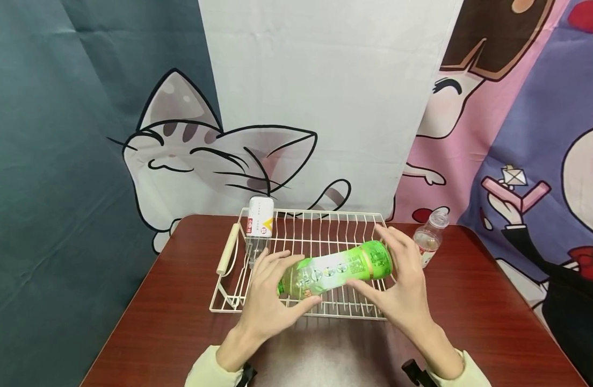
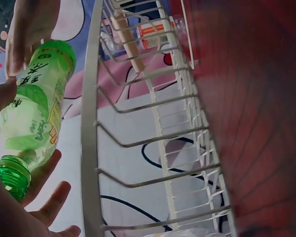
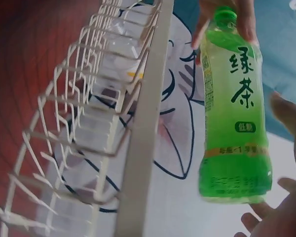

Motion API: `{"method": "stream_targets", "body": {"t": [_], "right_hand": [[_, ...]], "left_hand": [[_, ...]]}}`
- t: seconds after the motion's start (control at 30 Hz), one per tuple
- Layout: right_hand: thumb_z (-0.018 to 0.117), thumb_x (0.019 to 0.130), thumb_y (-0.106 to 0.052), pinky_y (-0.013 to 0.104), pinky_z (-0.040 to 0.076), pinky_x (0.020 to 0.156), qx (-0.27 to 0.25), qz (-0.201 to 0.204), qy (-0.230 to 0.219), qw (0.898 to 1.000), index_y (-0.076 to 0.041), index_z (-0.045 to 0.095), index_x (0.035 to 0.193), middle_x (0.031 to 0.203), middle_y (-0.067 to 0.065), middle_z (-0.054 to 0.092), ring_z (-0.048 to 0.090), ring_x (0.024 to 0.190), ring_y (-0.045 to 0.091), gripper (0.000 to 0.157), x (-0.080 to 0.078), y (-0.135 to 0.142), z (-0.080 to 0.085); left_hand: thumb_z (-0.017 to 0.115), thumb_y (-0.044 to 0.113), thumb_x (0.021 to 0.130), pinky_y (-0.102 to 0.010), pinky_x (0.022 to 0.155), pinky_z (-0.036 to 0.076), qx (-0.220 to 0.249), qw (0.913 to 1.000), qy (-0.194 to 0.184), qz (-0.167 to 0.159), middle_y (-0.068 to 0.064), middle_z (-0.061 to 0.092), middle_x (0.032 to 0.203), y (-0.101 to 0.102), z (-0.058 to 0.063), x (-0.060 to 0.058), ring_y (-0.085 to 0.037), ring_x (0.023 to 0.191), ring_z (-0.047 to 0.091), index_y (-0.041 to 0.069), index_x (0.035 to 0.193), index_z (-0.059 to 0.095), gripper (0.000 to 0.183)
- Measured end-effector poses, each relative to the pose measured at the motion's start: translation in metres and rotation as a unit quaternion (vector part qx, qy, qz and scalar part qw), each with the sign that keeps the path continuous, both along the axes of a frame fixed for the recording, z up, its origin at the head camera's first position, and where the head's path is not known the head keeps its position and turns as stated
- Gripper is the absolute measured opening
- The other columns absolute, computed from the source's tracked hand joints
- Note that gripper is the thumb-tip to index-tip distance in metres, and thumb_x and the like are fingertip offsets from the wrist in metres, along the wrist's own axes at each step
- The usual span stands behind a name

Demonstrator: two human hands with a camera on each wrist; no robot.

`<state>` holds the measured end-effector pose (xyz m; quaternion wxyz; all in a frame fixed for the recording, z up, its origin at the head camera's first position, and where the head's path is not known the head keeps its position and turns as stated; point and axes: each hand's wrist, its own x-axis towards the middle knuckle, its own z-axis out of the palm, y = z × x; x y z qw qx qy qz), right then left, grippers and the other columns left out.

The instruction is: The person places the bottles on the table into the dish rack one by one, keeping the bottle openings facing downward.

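A green tea bottle (image 1: 335,270) lies tilted in the air over the front of the white wire rack (image 1: 301,313), cap end to the left and base to the right. My left hand (image 1: 272,293) holds it at the neck end, thumb below and fingers above. In the right wrist view, left fingers flank the neck just under the green cap (image 3: 225,14). My right hand (image 1: 405,282) is spread around the base end, thumb and fingers apart. The right wrist view shows a gap between that thumb and the bottle's label (image 3: 244,103).
A clear bottle with a white label (image 1: 260,217) stands in the rack's back left corner. Beside it is the rack's cream side handle (image 1: 228,250). To the rack's right, a clear bottle with a red label (image 1: 429,236) stands on the brown table (image 1: 470,312). A printed curtain (image 1: 325,80) hangs behind.
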<state>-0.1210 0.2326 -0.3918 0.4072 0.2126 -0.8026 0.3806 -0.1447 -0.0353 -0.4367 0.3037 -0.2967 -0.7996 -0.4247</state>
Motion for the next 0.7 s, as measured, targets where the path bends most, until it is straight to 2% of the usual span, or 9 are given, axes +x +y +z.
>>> {"method": "stream_targets", "body": {"t": [0.07, 0.1, 0.2, 0.3, 0.4, 0.47, 0.57, 0.63, 0.7], "right_hand": [[0.098, 0.088, -0.035, 0.024, 0.037, 0.125, -0.080, 0.018, -0.048, 0.995, -0.007, 0.057, 0.161, 0.149, 0.016, 0.061, 0.055, 0.140, 0.021, 0.088, 0.000, 0.001, -0.001], [0.097, 0.089, -0.021, 0.023, 0.040, 0.123, -0.124, 0.030, -0.076, 0.989, -0.007, 0.055, 0.162, 0.148, 0.013, 0.061, 0.056, 0.138, 0.019, 0.085, 0.000, 0.002, -0.002], [0.080, 0.090, 0.016, 0.022, 0.046, 0.117, -0.259, 0.067, -0.151, 0.952, -0.010, 0.050, 0.164, 0.143, 0.007, 0.061, 0.060, 0.136, 0.019, 0.084, 0.001, 0.000, -0.003], [0.066, 0.096, 0.021, 0.021, 0.052, 0.111, -0.347, 0.099, -0.175, 0.916, -0.010, 0.048, 0.165, 0.140, 0.009, 0.062, 0.059, 0.138, 0.021, 0.078, 0.001, -0.003, -0.005], [0.062, 0.099, 0.018, 0.021, 0.059, 0.100, -0.391, 0.127, -0.164, 0.897, -0.011, 0.049, 0.164, 0.140, 0.013, 0.061, 0.060, 0.139, 0.021, 0.072, 0.001, -0.009, -0.007], [0.059, 0.101, 0.017, 0.022, 0.062, 0.094, -0.414, 0.149, -0.155, 0.884, -0.011, 0.050, 0.163, 0.141, 0.015, 0.059, 0.062, 0.134, 0.021, 0.068, 0.001, -0.013, -0.007], [0.058, 0.102, 0.015, 0.025, 0.064, 0.088, -0.439, 0.170, -0.147, 0.870, -0.010, 0.051, 0.161, 0.143, 0.019, 0.054, 0.067, 0.122, 0.019, 0.064, 0.000, -0.018, -0.006], [0.058, 0.102, 0.015, 0.026, 0.065, 0.087, -0.447, 0.180, -0.143, 0.864, -0.009, 0.051, 0.160, 0.144, 0.021, 0.052, 0.070, 0.115, 0.018, 0.063, 0.000, -0.021, -0.005], [0.060, 0.101, 0.016, 0.027, 0.066, 0.085, -0.449, 0.184, -0.137, 0.864, -0.009, 0.052, 0.160, 0.143, 0.022, 0.052, 0.072, 0.109, 0.017, 0.064, 0.001, -0.023, -0.003]], "left_hand": [[0.102, 0.042, 0.070, -0.071, 0.126, 0.031, 0.013, 0.9999, -0.006, 0.008, -0.004, 0.078, 0.130, 0.001, -0.003, 0.002, -0.031, 0.130, 0.066, 0.013, 0.136, 0.074, 0.077], [0.102, 0.042, 0.071, -0.071, 0.125, 0.033, 0.019, 0.9997, -0.009, 0.012, -0.004, 0.077, 0.130, 0.002, -0.004, 0.004, -0.031, 0.130, 0.067, 0.013, 0.137, 0.074, 0.077], [0.101, 0.040, 0.072, -0.067, 0.126, 0.034, 0.043, 0.9987, -0.024, 0.012, -0.003, 0.076, 0.134, 0.004, -0.007, 0.008, -0.028, 0.129, 0.068, 0.013, 0.138, 0.073, 0.076], [0.101, 0.039, 0.074, -0.061, 0.128, 0.035, 0.060, 0.9975, -0.036, 0.009, 0.001, 0.075, 0.136, 0.007, -0.008, 0.012, -0.026, 0.129, 0.069, 0.015, 0.139, 0.072, 0.075], [0.101, 0.039, 0.074, -0.060, 0.126, 0.038, 0.073, 0.9962, -0.048, 0.008, 0.004, 0.076, 0.135, 0.011, -0.008, 0.015, -0.025, 0.128, 0.069, 0.019, 0.141, 0.071, 0.076], [0.101, 0.040, 0.074, -0.055, 0.117, 0.048, 0.079, 0.9956, -0.050, 0.013, 0.004, 0.076, 0.133, 0.013, -0.009, 0.017, -0.023, 0.123, 0.069, 0.021, 0.141, 0.071, 0.076], [0.101, 0.040, 0.074, -0.049, 0.101, 0.055, 0.088, 0.9941, -0.061, 0.017, 0.005, 0.076, 0.130, 0.016, -0.010, 0.018, -0.018, 0.116, 0.067, 0.023, 0.142, 0.070, 0.077], [0.101, 0.041, 0.074, -0.049, 0.101, 0.055, 0.088, 0.9936, -0.067, 0.022, 0.006, 0.076, 0.130, 0.017, -0.011, 0.020, -0.017, 0.117, 0.068, 0.021, 0.142, 0.070, 0.078], [0.101, 0.041, 0.074, -0.053, 0.101, 0.055, 0.088, 0.9933, -0.071, 0.024, 0.006, 0.076, 0.131, 0.017, -0.011, 0.020, -0.018, 0.118, 0.068, 0.021, 0.143, 0.069, 0.078]]}}
